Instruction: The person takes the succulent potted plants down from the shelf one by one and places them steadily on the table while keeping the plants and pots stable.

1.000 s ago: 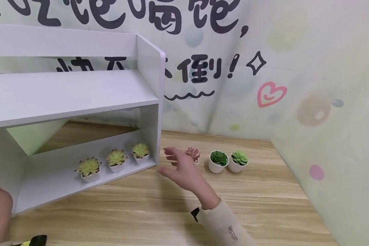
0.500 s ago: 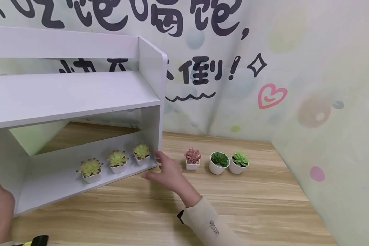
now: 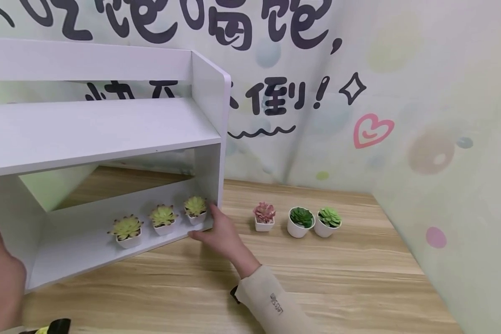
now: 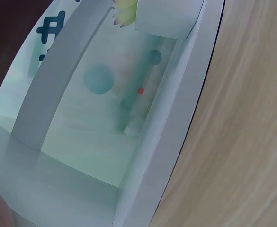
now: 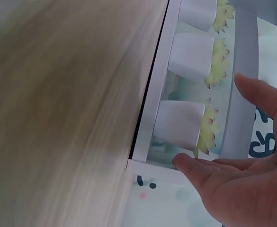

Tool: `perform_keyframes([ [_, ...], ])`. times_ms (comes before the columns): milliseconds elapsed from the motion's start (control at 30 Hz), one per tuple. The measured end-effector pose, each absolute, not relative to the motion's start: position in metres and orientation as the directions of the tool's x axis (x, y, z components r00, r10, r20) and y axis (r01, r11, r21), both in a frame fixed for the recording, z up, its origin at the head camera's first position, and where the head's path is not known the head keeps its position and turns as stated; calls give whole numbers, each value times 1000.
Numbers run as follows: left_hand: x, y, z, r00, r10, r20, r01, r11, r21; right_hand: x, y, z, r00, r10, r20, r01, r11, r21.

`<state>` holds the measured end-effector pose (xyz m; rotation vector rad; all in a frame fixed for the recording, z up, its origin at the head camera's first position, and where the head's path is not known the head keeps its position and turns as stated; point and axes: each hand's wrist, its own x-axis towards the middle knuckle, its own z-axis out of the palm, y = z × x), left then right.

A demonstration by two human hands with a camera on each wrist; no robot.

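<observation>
My right hand (image 3: 220, 235) is at the front right corner of the white shelf unit (image 3: 108, 160), thumb and fingers spread. In the right wrist view its fingertips (image 5: 183, 163) lie over the side panel's edge, beside the nearest potted succulent (image 5: 178, 124). Whether they touch that pot I cannot tell. My left hand (image 3: 2, 280) is by the shelf's left side panel, partly cut off by the frame, its fingers hidden. On the lower board stand the right yellow-green succulent (image 3: 195, 211), the middle one (image 3: 163, 220) and the left one (image 3: 127, 232), each in a white square pot.
Right of the shelf on the wooden table (image 3: 342, 278) stand a reddish succulent (image 3: 264, 215), a dark green one (image 3: 301, 221) and a bright green one (image 3: 328, 221). A printed wall sheet (image 3: 309, 153) hangs behind. The upper board (image 3: 100, 123) lies above the plants.
My right hand has moved left, from in front of the reddish succulent to the shelf's right front corner. The left hand stays by the left panel. The plants keep their places.
</observation>
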<state>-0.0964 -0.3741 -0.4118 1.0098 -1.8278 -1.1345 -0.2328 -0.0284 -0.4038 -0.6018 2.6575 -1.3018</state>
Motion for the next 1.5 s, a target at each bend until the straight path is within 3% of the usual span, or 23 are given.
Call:
perform_keyframes([
  [200,-97,-385,-415,-420,-827,375,-238,498,834,-234,-39,-407,-918,-395,40,-266,540,-799],
  [367,-97,-385,-415,-438,-826,355,-224,483,847,-238,-45,-409,-925,-374,63,-268,530,-805],
  [500,-99,-381,-416,-393,-868,302,-202,402,893,-243,-48,-410,-929,-359,85,-277,524,-805],
  [600,-101,-382,-417,-369,-873,319,-218,415,883,-246,-50,-411,-931,-356,86,-275,524,-806],
  [767,-99,-386,-417,-432,-806,405,-238,536,810,-247,-53,-411,-934,-354,50,-241,519,-820],
  [867,-98,-382,-415,-455,-804,384,-240,526,816,-248,-53,-411,-938,-345,32,-218,515,-829],
  [1033,-99,-375,-409,-424,-823,378,-235,503,832,-249,-53,-412,-938,-346,38,-223,513,-829],
  [1267,-98,-376,-409,-429,-826,365,-252,498,830,-250,-55,-414,-936,-350,44,-234,524,-819],
  [1500,-97,-371,-407,-420,-877,234,-256,362,896,-256,-59,-420,-945,-322,61,-234,533,-813],
])
